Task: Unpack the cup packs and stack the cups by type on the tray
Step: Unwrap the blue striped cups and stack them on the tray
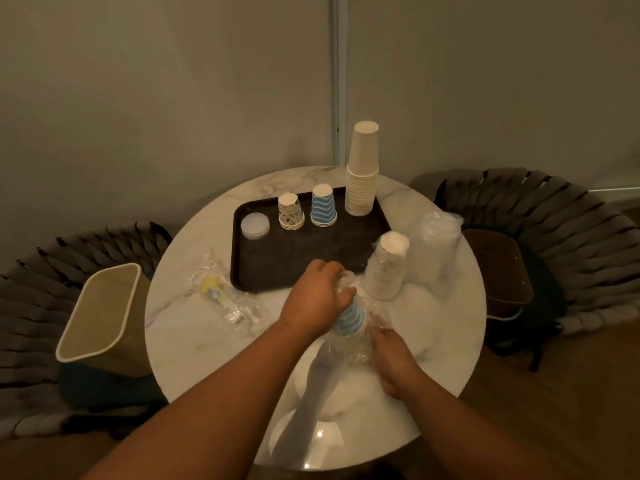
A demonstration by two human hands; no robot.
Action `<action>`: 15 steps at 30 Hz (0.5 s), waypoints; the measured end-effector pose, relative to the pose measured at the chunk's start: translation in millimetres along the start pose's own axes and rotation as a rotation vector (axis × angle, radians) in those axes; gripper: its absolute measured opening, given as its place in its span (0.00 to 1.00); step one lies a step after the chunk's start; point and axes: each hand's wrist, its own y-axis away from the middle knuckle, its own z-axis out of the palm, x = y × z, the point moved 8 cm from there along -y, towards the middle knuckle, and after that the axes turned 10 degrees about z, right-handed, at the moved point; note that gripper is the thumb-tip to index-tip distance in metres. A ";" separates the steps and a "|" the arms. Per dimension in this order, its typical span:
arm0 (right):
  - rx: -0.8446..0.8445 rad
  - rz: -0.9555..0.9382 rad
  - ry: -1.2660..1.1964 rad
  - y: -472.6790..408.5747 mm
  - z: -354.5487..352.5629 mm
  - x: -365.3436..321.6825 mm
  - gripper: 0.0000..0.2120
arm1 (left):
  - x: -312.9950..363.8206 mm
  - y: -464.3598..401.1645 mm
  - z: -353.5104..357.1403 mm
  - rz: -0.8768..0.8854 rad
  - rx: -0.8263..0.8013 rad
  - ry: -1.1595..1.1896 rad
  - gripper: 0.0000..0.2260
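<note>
A pack of blue wavy-striped cups (350, 320) in clear wrap stands near the table's front. My left hand (317, 297) grips the wrap at the pack's top. My right hand (391, 355) holds the wrap at its base. On the dark tray (294, 258) stand a clear lid stack (255, 225), a short stack of patterned cups (291, 212), a short stack of blue wavy cups (323, 206) and a tall stack of plain beige cups (362, 169). Two wrapped packs, white cups (388, 268) and clear cups (434, 251), stand right of the tray.
Crumpled empty wrap with a yellow label (221, 296) lies on the round marble table (194, 337) left of my hands. A beige bin (104, 313) sits on the left woven chair. Another woven chair (554, 244) stands at the right. A wall is close behind.
</note>
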 end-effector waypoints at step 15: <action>0.174 -0.068 -0.048 5.8 -58.6 -2.6 0.14 | 87.7 -29.8 10.7 0.279 -0.036 -0.178 0.13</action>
